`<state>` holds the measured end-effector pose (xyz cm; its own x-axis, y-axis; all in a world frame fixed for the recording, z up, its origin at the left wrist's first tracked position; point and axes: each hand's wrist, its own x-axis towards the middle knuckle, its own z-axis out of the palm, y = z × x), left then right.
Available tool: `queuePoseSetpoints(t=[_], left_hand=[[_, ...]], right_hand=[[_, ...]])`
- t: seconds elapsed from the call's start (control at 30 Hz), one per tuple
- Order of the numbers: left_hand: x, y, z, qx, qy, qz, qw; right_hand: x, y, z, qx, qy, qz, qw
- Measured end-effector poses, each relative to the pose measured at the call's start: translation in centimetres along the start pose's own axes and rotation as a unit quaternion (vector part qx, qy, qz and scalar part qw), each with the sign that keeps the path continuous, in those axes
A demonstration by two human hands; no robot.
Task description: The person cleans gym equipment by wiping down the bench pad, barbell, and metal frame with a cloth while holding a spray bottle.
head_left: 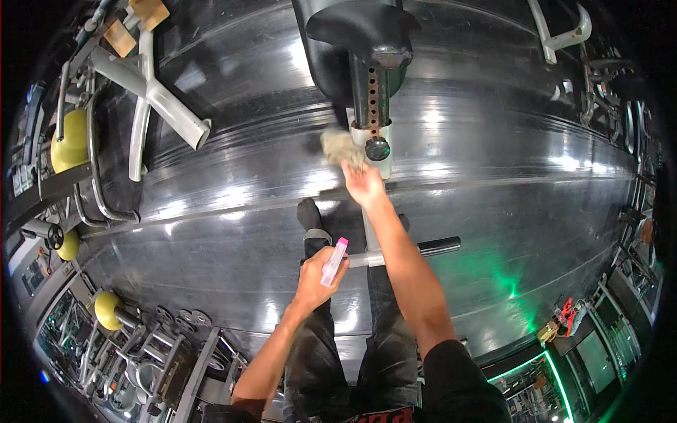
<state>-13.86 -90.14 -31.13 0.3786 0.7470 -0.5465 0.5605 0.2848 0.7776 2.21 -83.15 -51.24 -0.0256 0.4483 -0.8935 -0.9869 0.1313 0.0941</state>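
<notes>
My right hand (365,185) is stretched forward, closed on a crumpled, light beige cloth (340,146) that is somewhat blurred. The cloth is just left of the white post (381,168) of a gym machine, near its round black adjusting knob (377,149). Whether it touches the post I cannot tell. Closer to my body, my left hand (316,276) is wrapped round a small whitish bottle with a pink top (333,264). That bottle is tilted, and the fingers hide part of it. Above the knob rises a black tube with a row of holes (373,95), under a black padded seat (363,28).
A black-gripped bar (438,246) sticks out at the machine's near end, beside my legs. A white metal frame (151,92) stands at the left on the dark shiny floor (233,275). Yellow balls (70,141) and more gym equipment line the left side.
</notes>
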Motion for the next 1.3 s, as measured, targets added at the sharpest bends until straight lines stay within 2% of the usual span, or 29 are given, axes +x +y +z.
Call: queuePoseSetpoints(t=[0.1,0.17,0.2,0.27,0.37,0.4,0.47,0.5,0.53,0.6,0.63,0.67,0.73,0.77,0.83,0.97,1.03,1.07,1.27,1.3], left_hand=[[-0.3,0.0,-0.4,-0.004,0.004,-0.015,1.0],[-0.4,0.3,-0.7,0.001,0.005,-0.019,1.0],[-0.4,0.5,-0.9,0.004,0.004,-0.023,1.0],[-0.4,0.9,-1.1,-0.002,0.007,-0.015,1.0],[-0.2,1.0,-1.1,-0.007,0.005,-0.011,1.0],[-0.2,0.8,-1.1,-0.002,0.001,-0.015,1.0],[-0.1,0.7,-0.9,-0.008,0.003,-0.004,1.0],[-0.1,0.6,-0.9,-0.014,0.005,0.006,1.0],[-0.1,0.6,-0.9,-0.015,0.005,0.003,1.0],[0.0,0.6,-0.7,-0.011,-0.001,0.007,1.0],[-0.1,0.4,-0.6,-0.012,-0.002,0.007,1.0],[-0.1,0.2,-0.6,-0.015,-0.005,0.001,1.0],[-0.1,0.1,-0.6,-0.019,-0.007,-0.005,1.0],[-0.2,0.2,-0.6,-0.017,-0.008,-0.007,1.0],[-0.3,0.3,-0.7,-0.013,-0.011,-0.009,1.0],[-0.2,0.4,-0.9,0.005,-0.01,0.006,1.0],[-0.2,0.5,-1.1,0.015,-0.006,0.011,1.0],[-0.1,0.6,-1.2,0.005,0.001,0.012,1.0],[0.0,0.4,-1.5,0.004,0.003,0.017,1.0],[-0.1,0.5,-1.6,0.006,-0.004,0.012,1.0]], right_hand=[[-1.6,1.5,5.8,0.014,-0.019,-0.025,0.999],[-3.0,1.8,8.7,0.003,-0.099,-0.066,0.993],[-3.6,1.2,9.6,-0.035,-0.147,-0.109,0.983],[-4.6,-0.9,11.1,-0.084,-0.133,-0.126,0.979],[-8.5,-3.4,12.1,-0.318,-0.1,-0.214,0.918],[-9.6,-4.3,12.4,-0.391,-0.08,-0.234,0.886],[-9.1,-7.4,10.8,-0.544,-0.08,-0.307,0.777],[-9.9,-8.6,11.4,-0.619,-0.044,-0.292,0.728],[-8.4,-10.6,10.5,-0.62,-0.044,-0.29,0.727],[-4.4,-14.0,9.0,-0.82,-0.112,-0.282,0.486],[-5.0,-12.9,10.2,-0.84,-0.021,-0.306,0.448],[-4.4,-11.8,10.1,-0.841,-0.021,-0.305,0.447],[-3.0,-9.5,10.2,-0.795,0.028,-0.437,0.42],[-2.8,-7.9,10.2,-0.795,0.028,-0.436,0.421],[-3.9,-4.9,10.3,-0.821,0.092,-0.472,0.307],[-3.9,-3.8,9.7,-0.819,0.146,-0.456,0.315],[-3.7,-4.7,10.4,-0.82,0.155,-0.388,0.391],[-3.1,-5.5,10.1,-0.821,0.156,-0.388,0.39],[-0.8,-10.2,9.6,-0.823,0.084,-0.367,0.425],[-0.6,-10.9,10.1,-0.826,0.065,-0.333,0.45]])
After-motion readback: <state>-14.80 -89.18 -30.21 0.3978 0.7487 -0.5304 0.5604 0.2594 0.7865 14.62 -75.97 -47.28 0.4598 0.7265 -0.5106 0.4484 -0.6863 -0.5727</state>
